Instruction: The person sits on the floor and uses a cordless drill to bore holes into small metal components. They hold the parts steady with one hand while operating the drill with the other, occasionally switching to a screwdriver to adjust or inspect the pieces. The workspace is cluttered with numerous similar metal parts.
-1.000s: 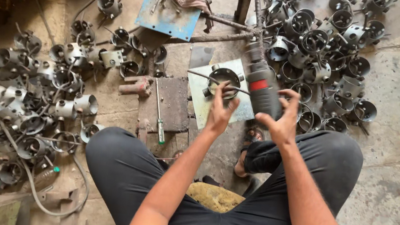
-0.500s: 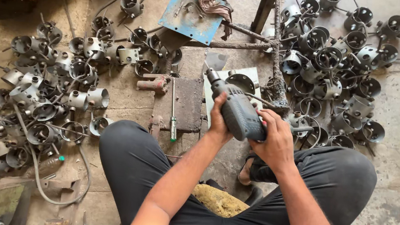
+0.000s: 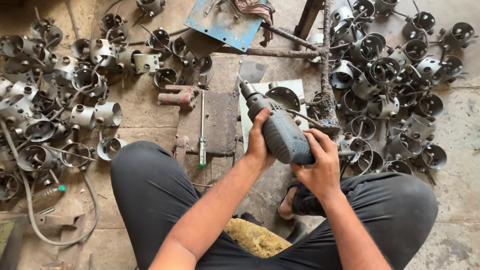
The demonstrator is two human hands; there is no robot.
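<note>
Since 0.5 s ago the drill (image 3: 278,130) has tipped lower, nose toward the round metal part (image 3: 283,96) on the floor. Left hand (image 3: 258,142) and right hand (image 3: 322,166) both clamp it; keep it steady and square.

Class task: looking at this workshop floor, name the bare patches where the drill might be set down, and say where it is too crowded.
Bare concrete lies at the far right beyond the right knee, and a strip between the left heap of metal cups and the dark steel plate. Crowded: both cup heaps, left and upper right, and under the drill that both hands grip.
</note>
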